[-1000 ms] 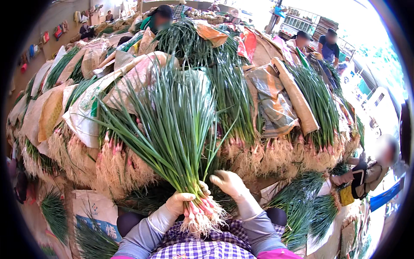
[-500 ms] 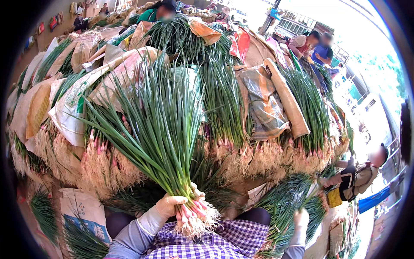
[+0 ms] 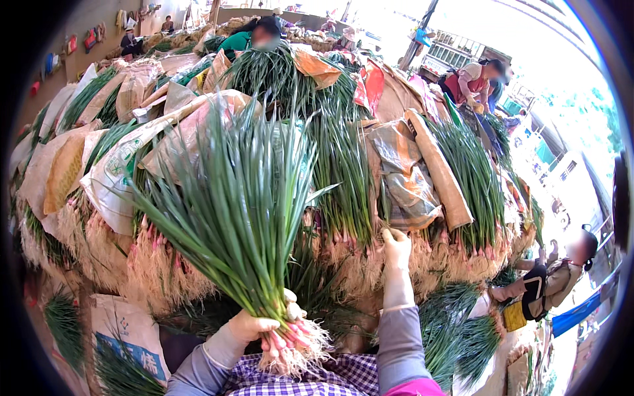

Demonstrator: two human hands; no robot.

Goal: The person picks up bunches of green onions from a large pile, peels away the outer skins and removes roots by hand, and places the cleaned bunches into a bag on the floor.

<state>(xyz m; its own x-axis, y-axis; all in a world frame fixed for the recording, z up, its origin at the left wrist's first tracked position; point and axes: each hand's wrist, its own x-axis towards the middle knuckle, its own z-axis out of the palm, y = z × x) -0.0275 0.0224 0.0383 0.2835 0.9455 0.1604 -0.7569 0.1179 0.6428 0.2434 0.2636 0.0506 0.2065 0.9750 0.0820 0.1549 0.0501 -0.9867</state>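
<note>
My gloved left hand [image 3: 249,325] is closed around the lower stems of a large bunch of spring onions [image 3: 254,224]. Its long green leaves fan up and away from me, while pink bulbs and pale stringy roots hang below my fingers. My gloved right hand [image 3: 397,251] is stretched forward at the edge of the heap, just below an orange-and-grey plastic sack [image 3: 404,175]. The fingers there are pressed together; a thin strand seems to rise from them, too small to name.
A long heap of spring onions [image 3: 340,178], partly covered with sacks, spans the front. More loose spring onions [image 3: 479,343] lie at right, beside a crouching person [image 3: 551,280]. A white-and-blue sack [image 3: 129,330] lies at lower left. Other people work behind the heap.
My right hand has moved from the loose onions at lower right up and forward to the heap's edge. The left hand keeps its bunch, slightly lower. The crouching person's hands have risen.
</note>
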